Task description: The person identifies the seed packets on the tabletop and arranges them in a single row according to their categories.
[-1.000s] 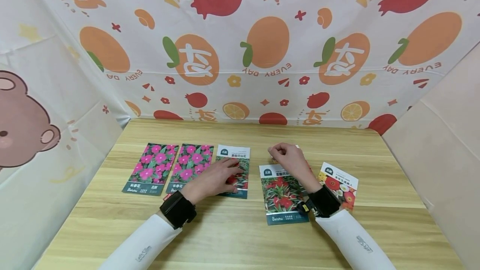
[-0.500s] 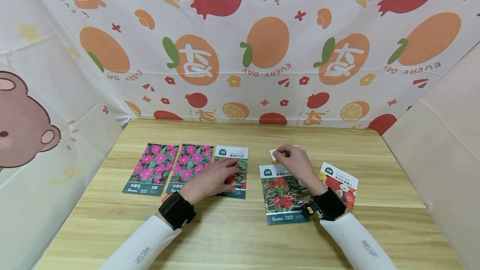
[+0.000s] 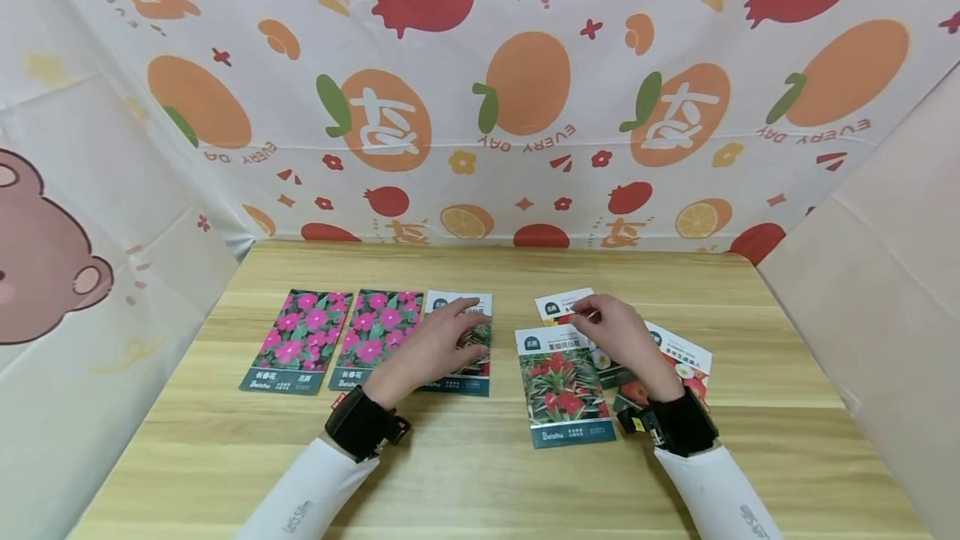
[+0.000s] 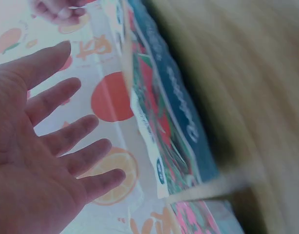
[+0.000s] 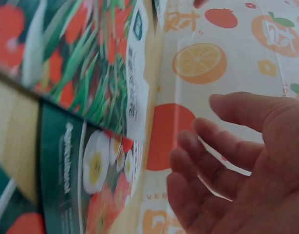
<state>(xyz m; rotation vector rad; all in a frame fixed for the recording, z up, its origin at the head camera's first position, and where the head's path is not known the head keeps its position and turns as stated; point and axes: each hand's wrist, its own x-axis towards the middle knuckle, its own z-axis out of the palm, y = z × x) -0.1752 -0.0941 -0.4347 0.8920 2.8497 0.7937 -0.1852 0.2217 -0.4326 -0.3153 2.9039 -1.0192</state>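
Note:
Several seed packets lie on a wooden table (image 3: 480, 473). My left hand (image 3: 453, 327) hovers with straight fingers over a red-and-green packet (image 3: 467, 383); the left wrist view shows the open palm (image 4: 47, 141) above that packet (image 4: 174, 126). My right hand (image 3: 600, 323) rests its loosely bent fingers on a white-topped packet (image 3: 557, 307) behind the red-plant packet (image 3: 566, 386). In the right wrist view the relaxed fingers (image 5: 222, 161) hold nothing, beside a white-flower packet (image 5: 96, 170) and the red-plant packet (image 5: 76, 63).
Two pink-flower packets (image 3: 300, 340) (image 3: 375, 338) lie side by side at the left. Another flower packet (image 3: 686, 361) sits under my right forearm. Fruit-print cloth (image 3: 525, 107) walls the table at the back and left; a plain panel (image 3: 877, 315) stands on the right.
My left hand has lifted and slid toward the top of the red-and-green packet. My right hand has drawn back to the right, and more of the white-topped packet now shows.

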